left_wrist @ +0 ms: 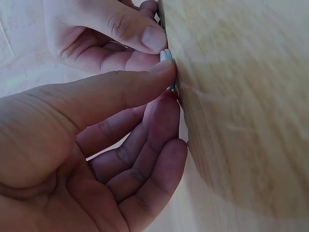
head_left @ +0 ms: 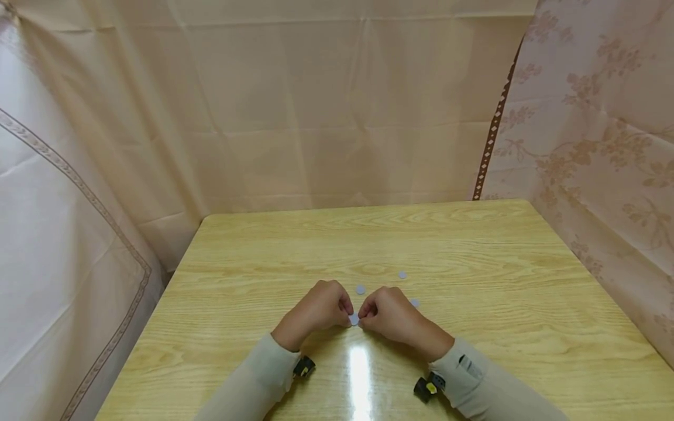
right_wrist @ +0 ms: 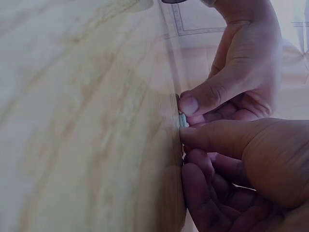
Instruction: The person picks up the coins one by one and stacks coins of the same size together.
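A small pale round disc (head_left: 354,319) sits low at the table surface between both hands. My left hand (head_left: 322,305) pinches its left side with thumb and fingertips, and my right hand (head_left: 392,316) pinches its right side. In the left wrist view the disc (left_wrist: 166,55) is seen edge-on and seems to have two layers. The right wrist view also shows its thin edge (right_wrist: 182,120) between the thumbs, the fingers covering the rest. Another disc (head_left: 360,289) lies just beyond the hands, one (head_left: 415,303) is beside the right hand, and a third (head_left: 402,275) lies farther back.
The wood-grain table (head_left: 237,263) reaches back to a beige curtain (head_left: 337,117). Pale cloth (head_left: 52,234) hangs on the left and flowered cloth (head_left: 605,146) on the right. A small black camera (head_left: 429,387) is strapped by the right wrist, another (head_left: 304,367) by the left.
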A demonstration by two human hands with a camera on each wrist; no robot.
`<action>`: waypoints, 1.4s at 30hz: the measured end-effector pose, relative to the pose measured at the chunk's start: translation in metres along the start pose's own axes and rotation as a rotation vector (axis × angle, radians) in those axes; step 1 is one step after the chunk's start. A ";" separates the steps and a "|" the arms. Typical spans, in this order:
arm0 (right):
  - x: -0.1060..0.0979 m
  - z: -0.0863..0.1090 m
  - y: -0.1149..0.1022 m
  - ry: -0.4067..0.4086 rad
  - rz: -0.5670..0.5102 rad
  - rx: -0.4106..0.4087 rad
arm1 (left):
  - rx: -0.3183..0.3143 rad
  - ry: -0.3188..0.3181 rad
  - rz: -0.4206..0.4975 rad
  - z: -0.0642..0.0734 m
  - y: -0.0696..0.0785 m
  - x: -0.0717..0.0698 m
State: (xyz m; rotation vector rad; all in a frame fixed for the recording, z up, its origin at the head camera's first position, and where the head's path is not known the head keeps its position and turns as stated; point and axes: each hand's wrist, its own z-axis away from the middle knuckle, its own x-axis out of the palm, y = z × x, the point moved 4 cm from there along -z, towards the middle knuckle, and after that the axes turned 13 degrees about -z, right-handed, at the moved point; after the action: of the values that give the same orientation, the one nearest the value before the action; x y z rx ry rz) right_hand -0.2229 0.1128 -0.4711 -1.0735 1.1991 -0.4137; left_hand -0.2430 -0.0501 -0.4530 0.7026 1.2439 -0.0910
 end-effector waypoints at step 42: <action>0.042 -0.061 -0.029 0.050 0.141 -0.058 | -0.172 0.086 0.012 0.014 -0.065 -0.026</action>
State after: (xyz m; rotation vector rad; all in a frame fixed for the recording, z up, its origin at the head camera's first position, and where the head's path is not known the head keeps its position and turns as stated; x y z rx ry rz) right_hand -0.2546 0.0402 -0.4682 -1.0253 1.3292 -0.2996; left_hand -0.2683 -0.1164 -0.4559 0.5692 1.3126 0.0565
